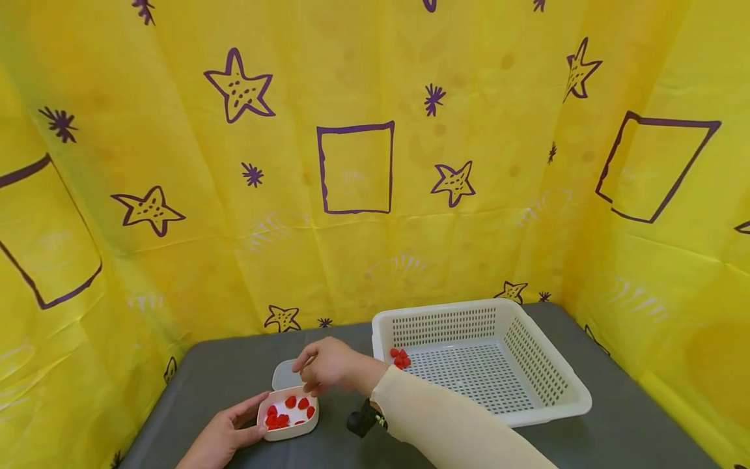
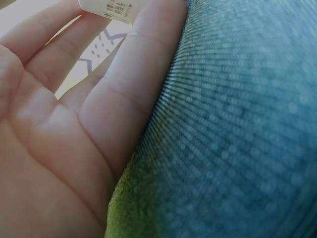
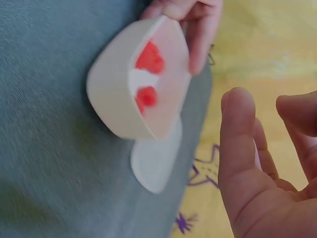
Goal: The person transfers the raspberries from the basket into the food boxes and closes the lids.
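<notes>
A small cream box point(image 1: 290, 434) with several red berry-like pieces point(image 1: 281, 420) inside sits on the dark table. My left hand point(image 1: 217, 435) holds it at its left end, thumb on the near side and fingers on the far side. In the left wrist view, a corner of the box point(image 2: 111, 9) with printed characters shows beyond the fingers. My right hand point(image 1: 331, 366) is above the box's far right corner, its fingers loosely bent. The right wrist view shows thumb and fingers of that hand point(image 3: 257, 183) apart, nothing visible between them. Behind the box lies a pale lid point(image 1: 284, 376).
To the right stands a large white perforated basket point(image 1: 541, 417), with several red pieces point(image 1: 401, 358) at its left end. A dark wrist camera point(image 1: 362, 420) hangs under the right wrist. Yellow patterned curtains point(image 1: 351, 260) enclose the table's back and sides.
</notes>
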Demonstrator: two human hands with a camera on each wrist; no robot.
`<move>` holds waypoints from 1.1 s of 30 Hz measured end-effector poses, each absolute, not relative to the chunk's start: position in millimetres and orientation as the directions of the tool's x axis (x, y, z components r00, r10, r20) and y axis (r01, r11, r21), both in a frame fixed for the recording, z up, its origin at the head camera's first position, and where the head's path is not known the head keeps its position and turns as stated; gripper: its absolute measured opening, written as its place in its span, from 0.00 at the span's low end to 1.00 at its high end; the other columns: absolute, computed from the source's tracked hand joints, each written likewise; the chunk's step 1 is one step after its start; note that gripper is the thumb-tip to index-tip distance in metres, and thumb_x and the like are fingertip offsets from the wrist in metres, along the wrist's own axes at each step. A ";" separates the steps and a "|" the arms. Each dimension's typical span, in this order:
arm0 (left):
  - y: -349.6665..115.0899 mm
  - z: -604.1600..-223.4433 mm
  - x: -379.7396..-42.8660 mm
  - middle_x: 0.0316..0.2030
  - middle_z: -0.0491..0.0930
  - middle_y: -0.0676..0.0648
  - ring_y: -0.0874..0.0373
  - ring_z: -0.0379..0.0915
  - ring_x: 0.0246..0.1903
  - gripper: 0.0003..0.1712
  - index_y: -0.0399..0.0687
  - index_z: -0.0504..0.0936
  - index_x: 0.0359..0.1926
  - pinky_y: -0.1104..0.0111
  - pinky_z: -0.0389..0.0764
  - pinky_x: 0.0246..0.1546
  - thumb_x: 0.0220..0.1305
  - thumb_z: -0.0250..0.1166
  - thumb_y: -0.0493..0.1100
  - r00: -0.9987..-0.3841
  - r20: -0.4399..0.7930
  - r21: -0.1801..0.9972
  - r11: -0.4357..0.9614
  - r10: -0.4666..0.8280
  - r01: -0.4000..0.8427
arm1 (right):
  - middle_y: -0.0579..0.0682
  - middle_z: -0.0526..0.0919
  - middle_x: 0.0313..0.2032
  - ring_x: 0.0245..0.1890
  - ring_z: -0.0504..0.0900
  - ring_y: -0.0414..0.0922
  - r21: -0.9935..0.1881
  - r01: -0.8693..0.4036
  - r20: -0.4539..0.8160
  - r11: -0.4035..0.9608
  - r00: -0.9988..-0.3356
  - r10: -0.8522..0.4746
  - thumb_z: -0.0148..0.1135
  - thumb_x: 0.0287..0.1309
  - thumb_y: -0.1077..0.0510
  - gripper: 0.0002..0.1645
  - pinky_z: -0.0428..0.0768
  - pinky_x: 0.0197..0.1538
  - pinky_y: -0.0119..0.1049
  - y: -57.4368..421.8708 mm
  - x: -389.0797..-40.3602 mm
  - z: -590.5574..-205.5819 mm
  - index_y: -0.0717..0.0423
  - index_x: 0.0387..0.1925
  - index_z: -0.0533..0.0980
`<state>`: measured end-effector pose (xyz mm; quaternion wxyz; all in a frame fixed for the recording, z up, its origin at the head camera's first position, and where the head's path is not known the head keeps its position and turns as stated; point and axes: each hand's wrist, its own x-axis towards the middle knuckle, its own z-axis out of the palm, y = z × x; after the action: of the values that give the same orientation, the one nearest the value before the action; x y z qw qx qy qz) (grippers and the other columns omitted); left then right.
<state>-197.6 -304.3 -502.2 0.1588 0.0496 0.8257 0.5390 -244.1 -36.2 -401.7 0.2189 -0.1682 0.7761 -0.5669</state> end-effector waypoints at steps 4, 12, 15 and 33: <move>-302.3 -502.6 -198.7 0.64 0.69 0.30 0.34 0.63 0.63 0.43 0.35 0.65 0.72 0.47 0.73 0.56 0.62 0.71 0.48 -0.946 -0.246 0.900 0.413 0.213 -0.141 | 0.54 0.83 0.35 0.33 0.85 0.53 -0.983 0.014 -0.112 0.186 -0.841 -0.529 0.62 0.60 0.68 0.09 0.85 0.36 0.45 -14.0 -256.4 -385.7 0.59 0.41 0.83; -302.6 -505.8 -201.3 0.63 0.70 0.30 0.35 0.64 0.62 0.43 0.37 0.66 0.72 0.44 0.71 0.57 0.61 0.72 0.48 -0.950 -0.252 0.889 0.433 0.186 -0.151 | 0.58 0.81 0.50 0.49 0.82 0.62 -0.998 0.065 -0.061 0.011 -0.838 -0.543 0.61 0.67 0.61 0.20 0.83 0.47 0.48 63.6 -291.1 -350.4 0.64 0.58 0.75; -303.0 -506.1 -200.9 0.63 0.70 0.30 0.35 0.64 0.62 0.43 0.37 0.66 0.72 0.45 0.72 0.56 0.61 0.72 0.49 -0.951 -0.246 0.886 0.442 0.186 -0.143 | 0.60 0.79 0.55 0.54 0.79 0.65 -0.998 0.065 -0.049 -0.010 -0.837 -0.545 0.60 0.68 0.60 0.24 0.81 0.50 0.50 93.2 -300.2 -344.0 0.64 0.63 0.72; -302.6 -506.0 -198.6 0.63 0.71 0.31 0.37 0.66 0.61 0.43 0.37 0.67 0.71 0.48 0.74 0.56 0.61 0.73 0.49 -0.958 -0.216 0.884 0.454 0.187 -0.111 | 0.66 0.68 0.67 0.59 0.73 0.67 -0.984 0.155 -0.179 0.091 -0.818 -0.547 0.67 0.63 0.61 0.34 0.76 0.55 0.57 186.5 -318.2 -411.8 0.60 0.69 0.69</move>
<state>-198.6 -302.6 -506.0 0.1428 0.0228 0.8405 0.5221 -318.2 186.5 -411.8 0.2663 -0.1423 0.6889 -0.6590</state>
